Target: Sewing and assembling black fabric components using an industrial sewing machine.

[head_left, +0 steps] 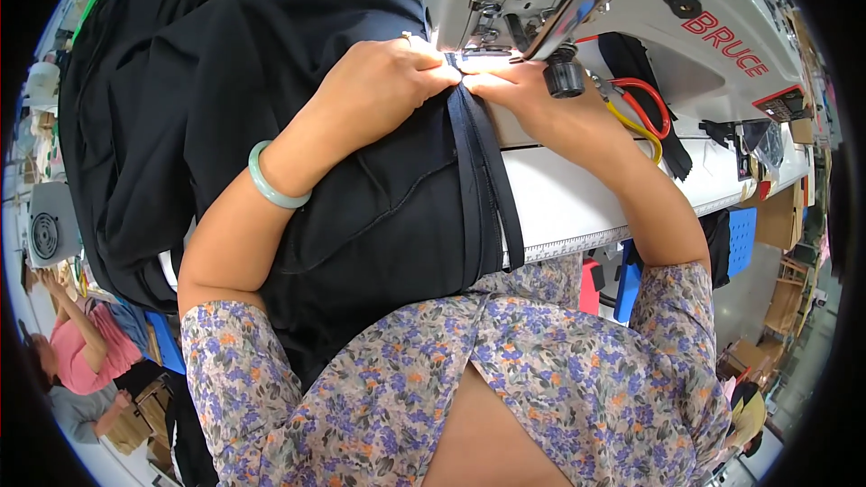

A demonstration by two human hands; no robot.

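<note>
A large piece of black cloth (pixel 244 90) covers the left of the sewing table and hangs over its front edge. Along its right side, a narrow dark strip (pixel 471 153) runs from the needle area down past the edge. My left hand (pixel 383 86), with a pale green bangle on its wrist, is closed on the cloth just before the lit needle area of the sewing machine (pixel 505 0). Fingers pinched, my right hand (pixel 541 108) grips the edge of the strip from the other side. Both sets of fingertips nearly meet; the needle itself is hidden.
Right of my right wrist lie scissors with red and yellow handles (pixel 651 108), beside black cloth pieces (pixel 675 149). A ruler tape (pixel 577 242) lines the table's front edge. At the far left, another person in a pink top (pixel 86 347) stands with arms raised.
</note>
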